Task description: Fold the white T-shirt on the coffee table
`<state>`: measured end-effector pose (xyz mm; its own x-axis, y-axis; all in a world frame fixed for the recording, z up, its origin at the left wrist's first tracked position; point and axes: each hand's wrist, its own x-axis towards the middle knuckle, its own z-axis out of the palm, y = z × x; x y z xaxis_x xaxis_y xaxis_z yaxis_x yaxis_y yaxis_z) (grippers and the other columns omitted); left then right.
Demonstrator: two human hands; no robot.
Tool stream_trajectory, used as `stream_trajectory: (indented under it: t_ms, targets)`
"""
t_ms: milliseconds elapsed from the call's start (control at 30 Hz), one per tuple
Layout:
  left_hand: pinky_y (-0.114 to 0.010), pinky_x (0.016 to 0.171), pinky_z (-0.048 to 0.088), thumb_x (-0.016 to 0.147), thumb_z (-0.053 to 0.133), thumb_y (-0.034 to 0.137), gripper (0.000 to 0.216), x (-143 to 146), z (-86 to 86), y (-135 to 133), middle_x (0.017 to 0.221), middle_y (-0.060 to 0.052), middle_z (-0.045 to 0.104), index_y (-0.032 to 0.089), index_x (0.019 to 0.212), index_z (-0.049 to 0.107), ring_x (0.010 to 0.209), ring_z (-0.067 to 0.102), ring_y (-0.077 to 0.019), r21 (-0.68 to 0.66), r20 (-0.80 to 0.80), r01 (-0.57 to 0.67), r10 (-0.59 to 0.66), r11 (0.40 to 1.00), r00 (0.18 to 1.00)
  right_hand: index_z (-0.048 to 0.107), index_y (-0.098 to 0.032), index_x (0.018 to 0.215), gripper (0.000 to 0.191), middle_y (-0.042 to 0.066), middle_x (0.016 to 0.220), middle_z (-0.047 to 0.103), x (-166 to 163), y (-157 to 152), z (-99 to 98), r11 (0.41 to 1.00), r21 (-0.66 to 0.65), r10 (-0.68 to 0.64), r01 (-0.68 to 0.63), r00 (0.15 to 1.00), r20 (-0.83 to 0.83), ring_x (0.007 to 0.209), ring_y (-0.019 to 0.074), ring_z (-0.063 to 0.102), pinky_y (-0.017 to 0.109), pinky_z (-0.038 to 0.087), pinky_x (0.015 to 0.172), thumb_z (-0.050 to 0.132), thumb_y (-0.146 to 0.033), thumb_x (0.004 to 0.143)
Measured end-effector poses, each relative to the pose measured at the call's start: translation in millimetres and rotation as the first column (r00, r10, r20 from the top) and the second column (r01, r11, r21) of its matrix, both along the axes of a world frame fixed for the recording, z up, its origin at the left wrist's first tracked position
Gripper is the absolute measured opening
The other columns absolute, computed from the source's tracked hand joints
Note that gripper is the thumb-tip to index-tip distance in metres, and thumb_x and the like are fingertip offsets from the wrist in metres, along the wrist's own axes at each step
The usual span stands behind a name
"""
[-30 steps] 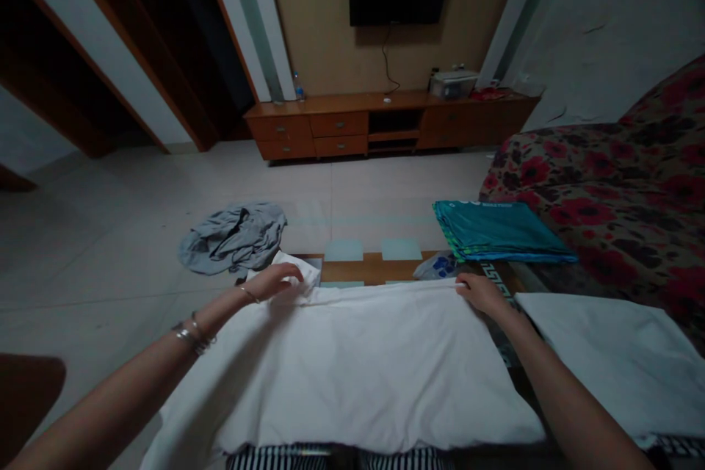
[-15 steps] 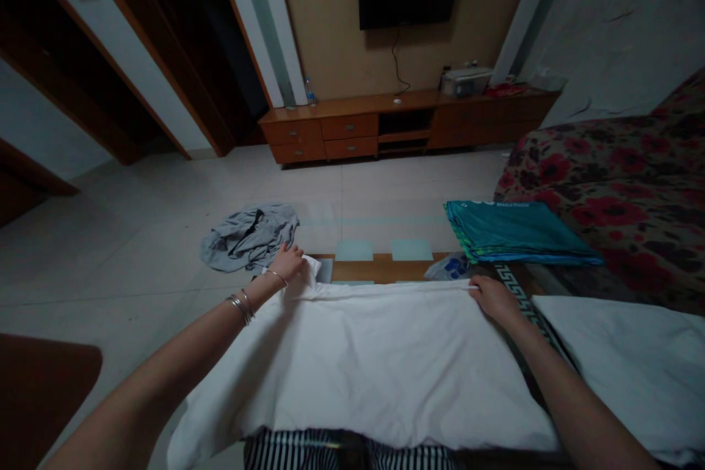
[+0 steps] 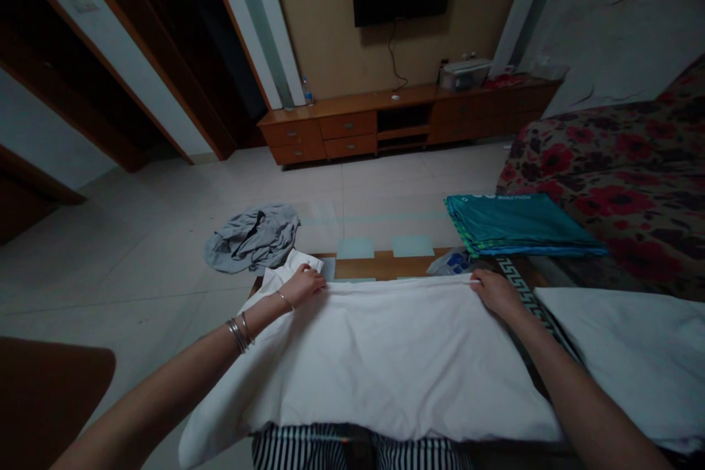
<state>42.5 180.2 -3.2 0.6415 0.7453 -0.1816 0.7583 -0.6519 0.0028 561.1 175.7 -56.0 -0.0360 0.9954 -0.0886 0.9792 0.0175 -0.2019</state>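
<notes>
- White cloth (image 3: 385,360), x1 in work: spread flat across the low wooden table (image 3: 385,264), near edge draped over the person's striped lap, far edge lying in a straight line. Looks like the fold is being squared up.
- Second white cloth (image 3: 622,360), x1, lies flat just right of it.
- Teal folded cloths (image 3: 518,224), one stack; layer count unreadable.
- Grey garment (image 3: 253,239), x1, crumpled on the floor tiles, apart from the table.
- Left hand (image 3: 304,285): fingers curled onto the far-left corner, pressing the white cloth; true pinch – cannot tell.
- Right hand (image 3: 496,291): fingertips pinching the far-right edge.
- Next move needs both corners carried evenly, edge kept taut.
</notes>
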Motion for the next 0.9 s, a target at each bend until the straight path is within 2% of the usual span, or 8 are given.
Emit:
stream_trajectory:
  t_ms: [133,267,433,500,667,800,900]
  targets:
    - [-0.034,0.08,0.035,0.09,0.05,0.024,0.02,-1.9,4.8,3.6,0.08,-0.008,0.067,0.016,0.079,0.065,0.076,0.058,-0.0179,-0.015,-0.013,-0.042,0.042,0.999,0.999,0.065,-0.018,0.088,0.014,0.008,0.098,0.067,-0.7,-0.2,5.0,1.0,-0.017,-0.007,0.006,1.0,-0.03,0.089,0.0194,0.061,0.026,0.036,0.071,0.051,-0.021,0.085]
    - [-0.031,0.073,0.038,0.093,0.044,0.025,0.025,4.5,12.4,-2.6,0.083,-0.009,0.066,0.016,0.086,0.066,0.074,0.057,-0.0181,0.002,-0.048,-0.064,0.064,0.998,0.997,0.068,-0.018,0.093,0.02,0.009,0.099,0.069,-1.7,-2.7,16.3,1.0,-0.019,-0.009,0.009,1.0,-0.019,0.089,0.0209,0.062,0.027,0.037,0.071,0.05,-0.024,0.087]
    - [-0.035,0.091,0.039,0.087,0.05,0.018,0.018,9.8,12.7,2.3,0.11,-0.011,0.062,0.017,0.084,0.067,0.103,0.054,-0.0223,0.021,0.046,0.054,-0.055,0.998,0.997,0.069,-0.018,0.092,0.018,0.009,0.096,0.07,-0.1,-3.7,32.8,0.999,-0.043,-0.015,0.014,1.0,-0.016,0.089,0.0199,0.061,0.026,0.038,0.073,0.054,-0.024,0.085]
    - [-0.034,0.093,0.039,0.084,0.05,0.013,0.018,9.3,8.6,8.5,0.115,-0.01,0.06,0.017,0.086,0.067,0.104,0.054,-0.0212,-0.028,0.09,0.087,-0.084,0.996,0.992,0.07,-0.017,0.089,0.016,0.009,0.096,0.069,1.6,-0.4,36.2,1.0,-0.001,0.03,-0.03,0.999,-0.036,0.09,0.0189,0.061,0.025,0.039,0.075,0.055,-0.02,0.082]
    - [-0.029,0.085,0.041,0.082,0.047,0.013,0.02,7.1,-1.2,18.4,0.105,-0.009,0.062,0.016,0.085,0.067,0.092,0.057,-0.0183,-0.154,0.136,0.091,-0.07,0.984,0.988,0.069,-0.015,0.085,0.015,0.008,0.096,0.066,4.6,15.7,33.0,0.995,0.077,0.077,-0.068,0.99,-0.116,0.094,0.0179,0.058,0.025,0.04,0.083,0.057,-0.012,0.077]
    - [-0.034,0.087,0.039,0.077,0.049,0.015,0.02,8.3,-1.8,19.8,0.101,-0.009,0.063,0.017,0.084,0.068,0.092,0.057,-0.0205,-0.159,0.044,0.014,-0.007,0.987,0.999,0.069,-0.013,0.08,0.014,0.009,0.093,0.065,3.5,26.9,24.7,0.99,0.076,0.13,-0.123,0.986,-0.106,0.094,0.0187,0.057,0.027,0.041,0.087,0.057,-0.009,0.074]
    - [-0.029,0.079,0.041,0.073,0.05,0.015,0.018,9.7,-0.8,22.5,0.094,-0.009,0.063,0.017,0.076,0.067,0.084,0.056,-0.019,-0.185,0.003,0.007,-0.006,0.983,1.0,0.07,-0.013,0.079,0.016,0.009,0.096,0.064,0.8,31.4,22.9,0.981,0.07,0.186,-0.179,0.977,-0.102,0.097,0.0185,0.057,0.026,0.041,0.088,0.058,-0.007,0.071]
